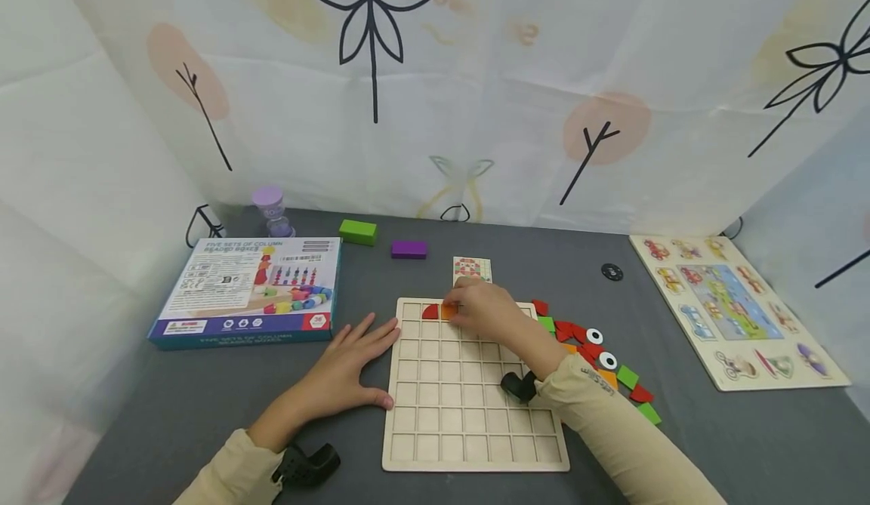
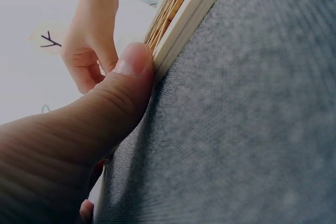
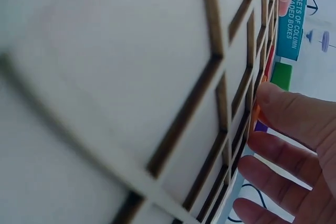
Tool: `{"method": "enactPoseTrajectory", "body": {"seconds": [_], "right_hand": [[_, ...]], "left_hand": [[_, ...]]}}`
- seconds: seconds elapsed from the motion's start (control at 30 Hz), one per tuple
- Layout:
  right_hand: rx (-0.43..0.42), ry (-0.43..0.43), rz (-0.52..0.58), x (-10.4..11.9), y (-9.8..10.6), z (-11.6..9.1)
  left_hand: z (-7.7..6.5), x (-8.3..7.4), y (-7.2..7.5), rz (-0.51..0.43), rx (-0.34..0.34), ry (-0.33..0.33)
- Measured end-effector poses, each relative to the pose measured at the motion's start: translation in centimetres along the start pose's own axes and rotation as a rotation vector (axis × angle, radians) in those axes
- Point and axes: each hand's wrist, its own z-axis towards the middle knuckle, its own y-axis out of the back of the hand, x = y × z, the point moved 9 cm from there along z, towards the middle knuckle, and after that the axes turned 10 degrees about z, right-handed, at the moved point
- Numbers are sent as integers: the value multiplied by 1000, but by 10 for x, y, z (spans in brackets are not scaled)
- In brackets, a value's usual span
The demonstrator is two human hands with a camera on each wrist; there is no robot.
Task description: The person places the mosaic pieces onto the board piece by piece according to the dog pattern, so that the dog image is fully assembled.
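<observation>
A wooden grid board (image 1: 451,418) lies flat on the grey table. In its top row sits a red curved piece (image 1: 430,312). Just right of that is an orange piece (image 1: 447,312), which my right hand (image 1: 485,310) pinches between thumb and fingers at the cell; its exact shape is partly hidden. My left hand (image 1: 353,369) is spread flat at the board's left side, thumb and fingertips against the edge. In the left wrist view, the thumb (image 2: 131,61) touches the board's rim. A patterned card (image 1: 470,266) lies beyond the board, partly covered by the right hand.
Red, green and orange pieces (image 1: 627,376) and white rings (image 1: 608,361) lie right of the board, partly under the right forearm. A box (image 1: 245,294), purple sand timer (image 1: 272,210), green block (image 1: 358,232), purple block (image 1: 409,249), black disc (image 1: 612,272) and picture board (image 1: 737,309) surround it.
</observation>
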Motion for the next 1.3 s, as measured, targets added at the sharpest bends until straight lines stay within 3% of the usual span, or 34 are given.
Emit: {"method": "enactPoseTrajectory", "body": {"seconds": [0.2,0.47,0.7,0.9,1.13,1.3], "right_hand": [[25,-85,49,-15,11,-7],[-54,-243,105,-79,51,-48],[-2,-341,101,-119,48,-76],[16,-357,133,-121,44,-76],[50,-377,93,-115,42,-74],[61,-340,69,-111,40,-75]], "left_hand": [[0,0,-1,1,0,-6],[0,1,1,0,-6,-3],[-1,1,1,2,-3,-4],[0,1,0,6,-12,-6],[0,0,1,0,-2,-3],[-1,0,1,-8,5,-1]]}}
